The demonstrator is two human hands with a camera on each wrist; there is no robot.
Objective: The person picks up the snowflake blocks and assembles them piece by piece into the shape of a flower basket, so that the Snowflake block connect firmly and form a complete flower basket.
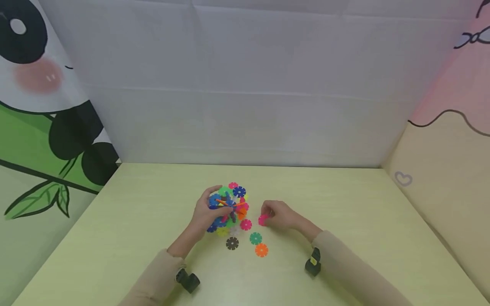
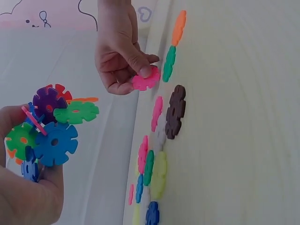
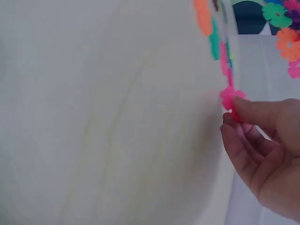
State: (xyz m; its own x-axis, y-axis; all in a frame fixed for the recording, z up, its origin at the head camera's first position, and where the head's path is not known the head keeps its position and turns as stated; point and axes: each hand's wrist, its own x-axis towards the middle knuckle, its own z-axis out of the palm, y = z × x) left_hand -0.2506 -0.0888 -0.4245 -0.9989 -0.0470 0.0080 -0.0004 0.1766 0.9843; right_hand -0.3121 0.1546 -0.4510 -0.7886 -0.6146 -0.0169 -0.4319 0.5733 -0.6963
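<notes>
My left hand (image 1: 204, 213) grips a cluster of interlocked plastic snowflake discs (image 2: 56, 143) in blue, green, purple, orange and pink, held above the table. To its right, my right hand (image 1: 282, 215) pinches a pink snowflake disc (image 2: 146, 78) between thumb and fingers. In the right wrist view the same pink disc (image 3: 231, 98) juts out past the thumb tip. The two hands stand apart, and the pink disc does not touch the cluster. Part of the cluster is hidden behind the left hand's fingers.
Loose discs lie flat on the pale table (image 1: 329, 191): a brown disc (image 1: 232, 243), a green disc (image 1: 255, 238), an orange disc (image 1: 261, 250) and a pink disc (image 1: 246, 225). Several more lie beneath the cluster. A white wall (image 1: 245, 123) rises behind, with printed panels at both sides.
</notes>
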